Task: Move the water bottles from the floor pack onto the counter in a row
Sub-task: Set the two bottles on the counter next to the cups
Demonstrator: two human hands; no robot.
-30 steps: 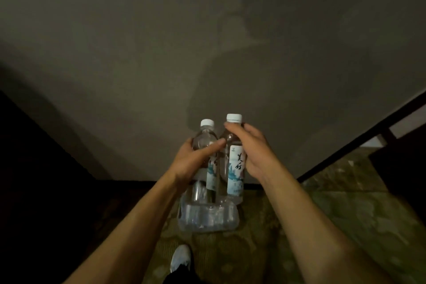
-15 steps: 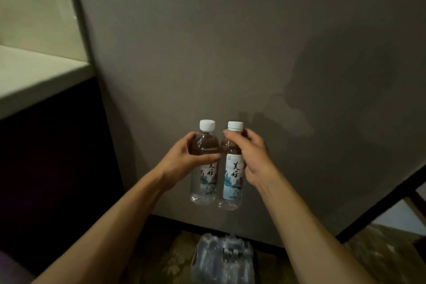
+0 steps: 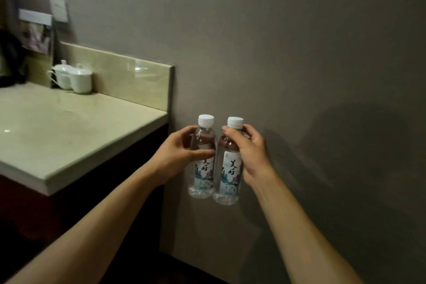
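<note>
Two clear water bottles with white caps and pale labels hang upright side by side in the air, in front of the grey wall. My left hand grips the left bottle around its upper body. My right hand grips the right bottle near its shoulder. Both bottles are just right of the beige counter, with their caps about level with its top and their bodies below it. The floor pack is out of view.
Two white lidded cups stand at the counter's back by the backsplash. A dark kettle and a leaflet stand sit at the far left. A dark cabinet front lies below the counter.
Both hands have lifted the two bottles up from the floor pack. The view has risen and swung left, so the pack dropped out of sight and the counter came into view.
</note>
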